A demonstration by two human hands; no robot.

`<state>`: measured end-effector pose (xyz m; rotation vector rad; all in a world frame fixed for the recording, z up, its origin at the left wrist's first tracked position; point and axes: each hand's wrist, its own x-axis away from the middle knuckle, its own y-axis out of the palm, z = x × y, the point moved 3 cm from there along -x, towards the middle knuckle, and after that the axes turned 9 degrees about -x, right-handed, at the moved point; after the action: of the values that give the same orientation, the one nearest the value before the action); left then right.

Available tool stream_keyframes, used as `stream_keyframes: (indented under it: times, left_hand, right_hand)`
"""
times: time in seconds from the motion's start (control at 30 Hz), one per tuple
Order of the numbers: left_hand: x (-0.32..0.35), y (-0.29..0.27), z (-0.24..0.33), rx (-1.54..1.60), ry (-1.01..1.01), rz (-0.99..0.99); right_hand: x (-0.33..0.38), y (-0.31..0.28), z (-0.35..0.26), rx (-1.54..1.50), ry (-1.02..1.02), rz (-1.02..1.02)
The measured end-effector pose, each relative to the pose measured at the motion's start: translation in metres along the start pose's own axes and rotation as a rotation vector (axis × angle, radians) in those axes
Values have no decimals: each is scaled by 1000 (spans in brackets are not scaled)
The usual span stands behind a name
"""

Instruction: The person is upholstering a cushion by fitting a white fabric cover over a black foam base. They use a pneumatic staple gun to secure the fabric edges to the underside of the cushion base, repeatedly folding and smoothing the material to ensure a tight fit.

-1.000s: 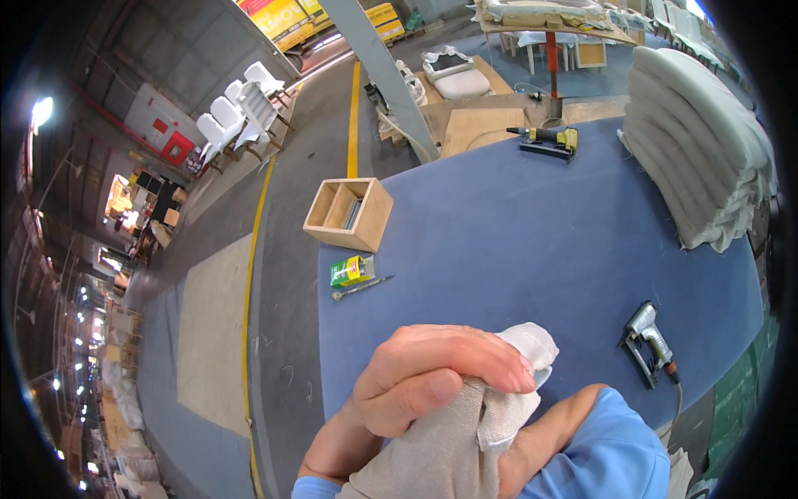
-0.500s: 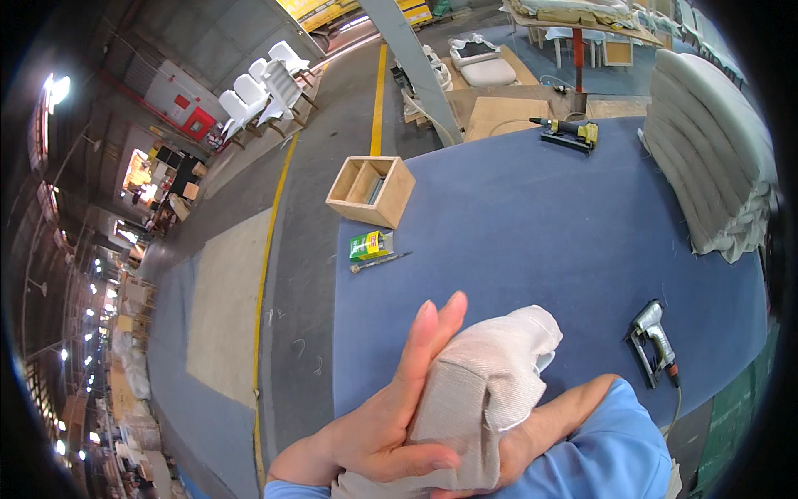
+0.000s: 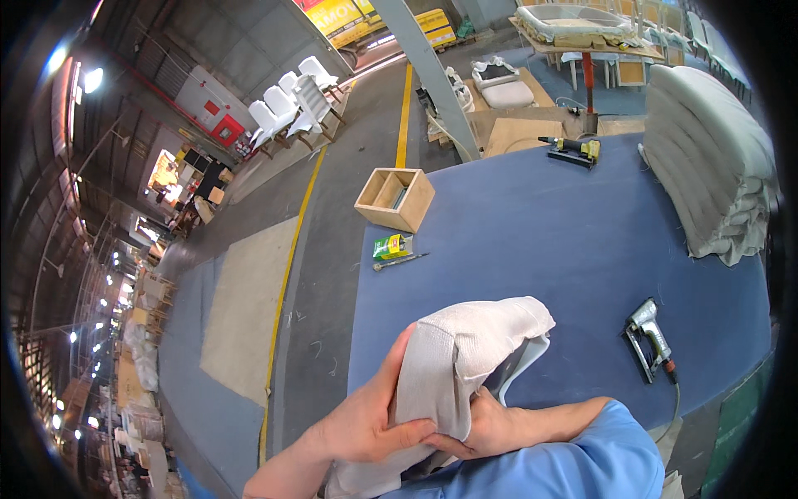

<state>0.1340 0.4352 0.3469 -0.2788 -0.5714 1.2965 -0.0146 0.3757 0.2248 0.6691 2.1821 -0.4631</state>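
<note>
A light grey fabric cover (image 3: 449, 349) is bunched over a curved panel in front of me, low over the near edge of the blue table (image 3: 499, 233). Its underside shows a dark surface and a pale rim on the right. My left hand (image 3: 366, 432) grips the cover's left side, thumb in front and fingers hidden behind the cloth. On the other side, my right hand (image 3: 490, 428) pinches the lower edge of the cloth, its forearm crossing from the right. A silver staple gun (image 3: 652, 337) with a hose lies to the right, touched by neither hand.
A tall stack of grey upholstered pieces (image 3: 706, 158) stands at the far right. Along the far side lies a yellow-black staple gun (image 3: 573, 150). An open wooden box (image 3: 407, 212), a small green-yellow box (image 3: 392, 246) and a thin tool (image 3: 399, 262) sit at the left edge.
My left fingers, stretched along the cover before, are now wrapped behind it. My right hand has come out from beneath the cloth onto its edge. The cover has turned, showing more underside.
</note>
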Motion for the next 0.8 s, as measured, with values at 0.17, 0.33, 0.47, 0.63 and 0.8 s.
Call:
stream_keyframes:
  times: [0.17, 0.33, 0.47, 0.63, 0.8]
  left_hand:
    - [-24, 0, -10, 236, 54, 59]
    - [-10, 13, -5, 280, 27, 40]
    - [8, 19, 13, 63, -52, 87]
    - [25, 30, 27, -348, -170, 220]
    - [27, 41, 41, -510, -254, 288]
  right_hand:
    - [7, 13, -12, 65, 8, 3]
    - [12, 12, -12, -44, 96, 43]
    - [16, 13, -18, -29, 122, 45]
    - [21, 17, -24, -15, 163, 38]
    - [26, 16, -22, -11, 201, 47]
